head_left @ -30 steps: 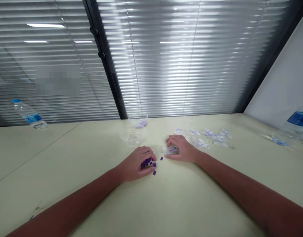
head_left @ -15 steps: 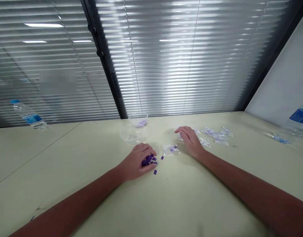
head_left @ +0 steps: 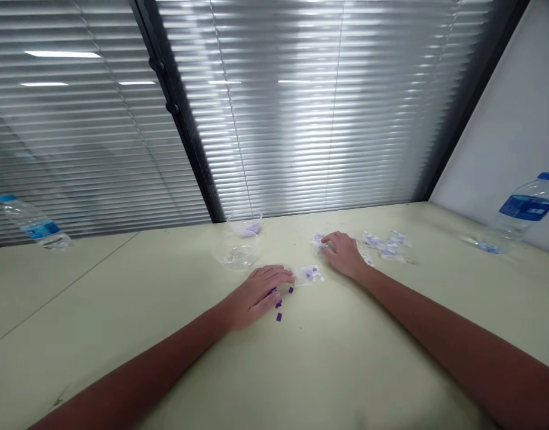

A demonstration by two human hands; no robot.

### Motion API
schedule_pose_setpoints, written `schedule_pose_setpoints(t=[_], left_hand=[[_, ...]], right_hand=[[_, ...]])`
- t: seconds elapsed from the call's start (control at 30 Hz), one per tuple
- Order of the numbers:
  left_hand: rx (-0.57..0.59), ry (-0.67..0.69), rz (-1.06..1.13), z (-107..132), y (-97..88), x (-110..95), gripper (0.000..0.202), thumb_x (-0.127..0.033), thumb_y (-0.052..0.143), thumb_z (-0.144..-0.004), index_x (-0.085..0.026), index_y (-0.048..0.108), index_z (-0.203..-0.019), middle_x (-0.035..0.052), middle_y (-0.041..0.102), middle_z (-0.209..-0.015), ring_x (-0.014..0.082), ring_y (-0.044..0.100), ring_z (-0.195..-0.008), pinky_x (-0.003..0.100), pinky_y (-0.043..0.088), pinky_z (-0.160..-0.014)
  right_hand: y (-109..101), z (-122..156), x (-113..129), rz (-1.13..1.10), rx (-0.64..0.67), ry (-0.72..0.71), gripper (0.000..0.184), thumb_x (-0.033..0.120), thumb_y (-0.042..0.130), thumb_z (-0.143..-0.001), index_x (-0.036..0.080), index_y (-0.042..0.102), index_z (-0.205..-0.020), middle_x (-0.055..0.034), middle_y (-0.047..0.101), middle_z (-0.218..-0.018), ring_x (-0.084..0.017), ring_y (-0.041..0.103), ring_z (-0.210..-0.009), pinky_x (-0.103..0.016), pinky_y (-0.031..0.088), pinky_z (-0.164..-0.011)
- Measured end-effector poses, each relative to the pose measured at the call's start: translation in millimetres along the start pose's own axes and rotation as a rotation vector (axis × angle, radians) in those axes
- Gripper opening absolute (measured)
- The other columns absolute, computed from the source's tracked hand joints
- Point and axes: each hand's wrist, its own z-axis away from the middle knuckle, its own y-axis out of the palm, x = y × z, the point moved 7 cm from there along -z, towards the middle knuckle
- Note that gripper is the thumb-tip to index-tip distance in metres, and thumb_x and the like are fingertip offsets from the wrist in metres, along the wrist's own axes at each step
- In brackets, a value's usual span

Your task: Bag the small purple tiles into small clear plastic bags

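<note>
My left hand (head_left: 260, 297) lies over a pile of small dark purple squares, its fingers stretched out and the thumb apart. Most of the pile is hidden under the palm. One loose purple square (head_left: 279, 317) lies just below the thumb. Close to the left fingertips is a small clear bag (head_left: 310, 274) with purple and white bits. My right hand (head_left: 344, 255) is at another small clear bag of pale pieces (head_left: 318, 239), with fingers bent and thumb apart; whether the fingertips touch it I cannot tell.
More small bags of pale purple pieces (head_left: 386, 245) lie right of my right hand. Clear bowls (head_left: 239, 257) stand towards the window, one with purple bits in it. Water bottles stand at the left (head_left: 43, 230) and right (head_left: 527, 207). Blinds and a wall bound the table.
My left hand has stretched its fingers forward and now covers most of the purple pile. The right hand's fingers have bent towards the bag. The view has shifted a little.
</note>
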Motion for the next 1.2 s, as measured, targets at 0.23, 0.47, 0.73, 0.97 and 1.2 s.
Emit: schedule_pose_setpoints(t=[0.23,0.47,0.73,0.97,1.2], left_hand=[[-0.076,0.035,-0.080,-18.0,1.0,2.1,0.044,-0.047,0.047,-0.113,-0.031,0.058,-0.153,0.0092,0.061,-0.157,0.0304,0.048,-0.152,0.050,0.037,-0.127],[-0.078,-0.040,-0.135,-26.6,3.6,10.0,0.039,-0.042,0.041,-0.115,-0.032,0.068,-0.141,0.0073,0.068,-0.148,0.0285,0.053,-0.146,0.050,0.039,-0.124],[0.034,0.090,-0.124,-32.6,8.7,-6.2,0.055,-0.054,0.053,-0.110,-0.038,0.050,-0.162,0.0047,0.053,-0.168,0.0327,0.038,-0.161,0.053,0.031,-0.130],[-0.123,-0.086,-0.186,-42.5,6.7,25.7,0.044,-0.043,0.036,-0.115,-0.029,0.075,-0.132,0.0068,0.075,-0.138,0.0293,0.058,-0.140,0.053,0.039,-0.123],[-0.404,-0.401,-0.313,-31.6,0.3,86.9,0.046,-0.049,0.038,-0.114,-0.021,0.069,-0.133,0.0154,0.071,-0.138,0.0318,0.061,-0.134,0.055,0.046,-0.116]], right_hand=[[1.4,6.9,14.0,0.044,0.026,-0.073,0.033,0.033,0.063,-0.089,0.024,0.072,-0.120,-0.0087,0.074,-0.126,-0.030,0.061,-0.131,-0.049,0.037,-0.116],[6.4,5.4,14.3,0.085,0.044,-0.068,0.033,0.045,0.071,-0.088,0.025,0.071,-0.114,-0.0075,0.074,-0.123,-0.030,0.062,-0.129,-0.049,0.036,-0.116],[11.6,2.8,5.5,0.030,0.015,-0.015,0.040,0.047,0.076,-0.082,0.023,0.067,-0.113,-0.0074,0.073,-0.119,-0.031,0.063,-0.126,-0.048,0.039,-0.112],[4.3,1.8,3.2,-0.049,-0.119,-0.009,0.043,0.045,0.075,-0.077,0.026,0.061,-0.113,-0.0085,0.072,-0.119,-0.033,0.065,-0.119,-0.051,0.043,-0.110],[0.1,2.7,7.4,-0.131,-0.180,-0.072,0.046,0.039,0.075,-0.076,0.025,0.058,-0.116,-0.0106,0.072,-0.120,-0.036,0.065,-0.119,-0.055,0.043,-0.110]])
